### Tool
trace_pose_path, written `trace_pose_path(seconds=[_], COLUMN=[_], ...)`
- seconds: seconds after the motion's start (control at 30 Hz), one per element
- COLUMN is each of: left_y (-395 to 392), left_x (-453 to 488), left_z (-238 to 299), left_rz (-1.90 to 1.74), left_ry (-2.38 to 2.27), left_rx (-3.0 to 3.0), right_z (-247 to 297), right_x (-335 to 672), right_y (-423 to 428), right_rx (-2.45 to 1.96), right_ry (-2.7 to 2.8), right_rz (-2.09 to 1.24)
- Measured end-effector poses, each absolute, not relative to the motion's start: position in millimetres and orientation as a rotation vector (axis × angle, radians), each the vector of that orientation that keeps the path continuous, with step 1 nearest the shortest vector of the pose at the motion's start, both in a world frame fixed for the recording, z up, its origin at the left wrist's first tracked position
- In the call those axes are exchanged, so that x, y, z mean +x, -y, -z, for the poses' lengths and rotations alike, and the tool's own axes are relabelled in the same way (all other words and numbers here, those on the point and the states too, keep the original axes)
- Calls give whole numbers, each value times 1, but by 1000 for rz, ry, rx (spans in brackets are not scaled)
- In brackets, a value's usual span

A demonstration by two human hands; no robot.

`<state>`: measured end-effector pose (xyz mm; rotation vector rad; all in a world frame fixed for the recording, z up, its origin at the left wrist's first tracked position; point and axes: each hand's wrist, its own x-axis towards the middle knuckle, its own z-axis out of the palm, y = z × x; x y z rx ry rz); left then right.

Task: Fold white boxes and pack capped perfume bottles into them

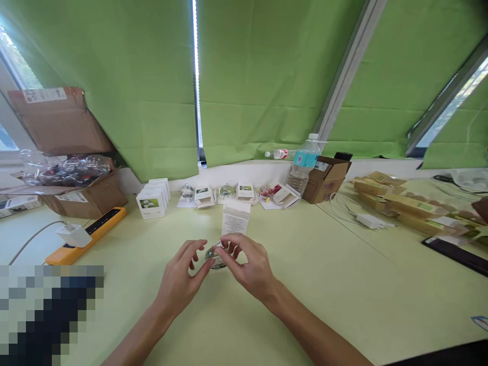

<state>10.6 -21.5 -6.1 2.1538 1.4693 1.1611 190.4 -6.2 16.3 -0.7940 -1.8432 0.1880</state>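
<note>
A small round clear glass bottle [214, 261] stands low over the table in front of me, between my two hands. My left hand [182, 272] curves about its left side, with the thumb against the front of the glass. From the right, my right hand [249, 264] reaches over it, thumb and curled fingers closed at its top. The fingers partly cover the glass, so its neck is hidden. Just behind my right hand a white printed box [235, 217] with small text lies on the table.
Along the wall stand white boxes [153, 199], round ornamental bottles like the silver-topped one [186, 192], and a large water bottle [304, 165]. An orange power strip [93, 235] and an open carton [89, 195] are left. Cardboard trays [412, 206] and a dark phone [457, 255] lie right.
</note>
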Motion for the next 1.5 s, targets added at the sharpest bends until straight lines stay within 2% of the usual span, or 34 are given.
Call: trace_pose_path(seconds=[0.1,0.3,1.5], left_y=[18,11,13], left_x=[10,12,13], left_z=[10,21,15], left_rz=[-1026,-880,-857], left_ry=[-1591,-1519,-1486], left_rx=[2106,2071,2081], right_z=[-17,-15,-4], right_x=[194,196,192], right_y=[1,-4,-8], right_rx=[-845,-871,-941], right_ry=[1782,1807,1928], right_rz=[-174,-183,-233])
